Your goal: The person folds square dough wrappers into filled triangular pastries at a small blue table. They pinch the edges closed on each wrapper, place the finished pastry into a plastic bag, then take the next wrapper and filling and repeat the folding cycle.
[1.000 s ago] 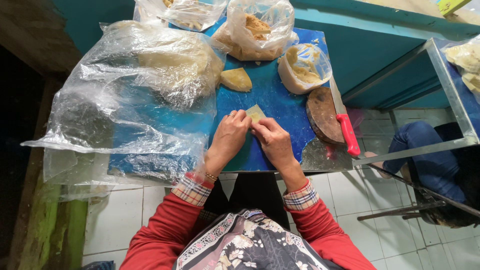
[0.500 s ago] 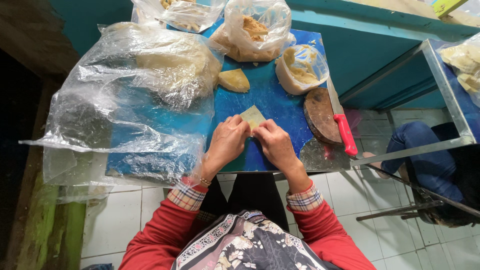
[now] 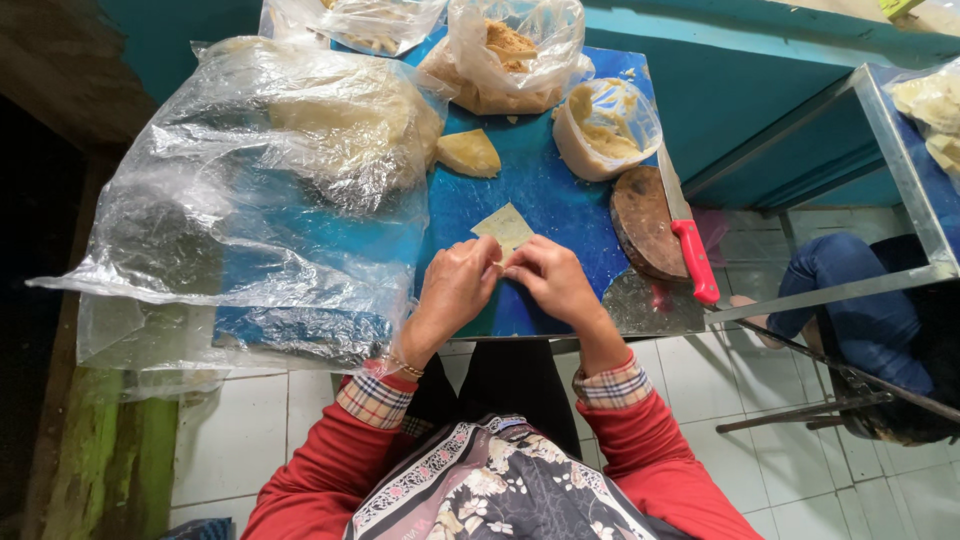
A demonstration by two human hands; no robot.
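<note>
The two hands, left hand (image 3: 455,290) and right hand (image 3: 548,280), meet at the near edge of the surface (image 3: 540,190), fingertips touching a thin flat wrapper (image 3: 503,228) that lies just beyond them. Left of the hands a large plastic sheet (image 3: 240,200) spreads over the surface, with a dough mass (image 3: 350,120) under its far part. A folded dough piece (image 3: 468,154) lies beyond the wrapper. At the far edge sit two filled bags (image 3: 505,55); right of them stands a bag-lined tub (image 3: 605,125). Right of the hands a round board (image 3: 645,222) carries a knife (image 3: 685,235).
</note>
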